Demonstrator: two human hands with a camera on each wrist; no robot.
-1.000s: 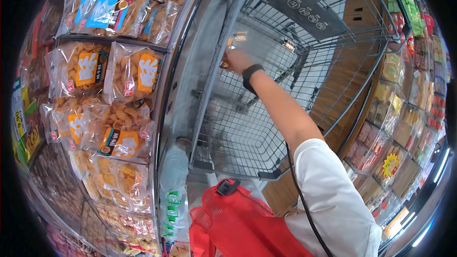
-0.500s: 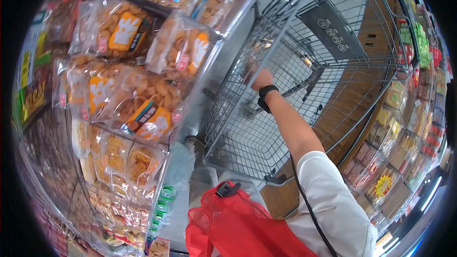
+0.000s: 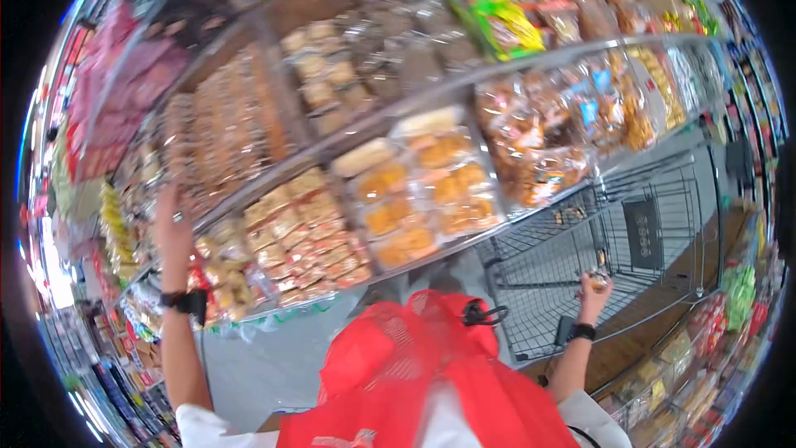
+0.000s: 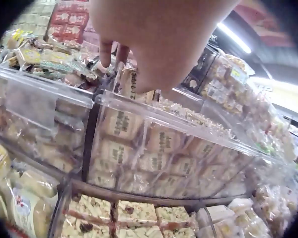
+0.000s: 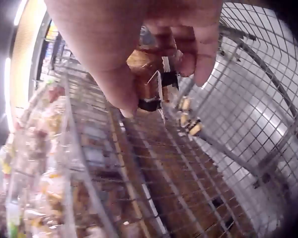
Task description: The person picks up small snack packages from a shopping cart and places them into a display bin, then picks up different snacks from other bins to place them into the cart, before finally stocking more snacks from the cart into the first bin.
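Note:
My left hand (image 3: 172,236) reaches out to the bins on the left. In the left wrist view its fingers (image 4: 106,55) and thumb point down beside an upright wrapped snack (image 4: 128,82) with dark characters, which stands above the rim of the clear bin panel (image 4: 184,121). The palm hides much of the fingers, and I cannot tell whether they pinch it. Over the shopping cart (image 3: 643,232), my right hand (image 3: 592,303) grips a small brown snack (image 5: 145,74) in clear wrapping with a black and white band. Thumb and fingers close round it from either side.
Several small yellow and black packs (image 5: 187,118) show beyond the right hand, at the cart's wire mesh. Bins of wrapped nougat-like squares (image 3: 307,232) and orange-brown cakes (image 3: 452,182) line the counter. A red vest (image 3: 373,357) covers my front.
The head view has swung left along the counter, so the cart sits farther right. My left hand has come into view at the bins. The right hand stays over the cart.

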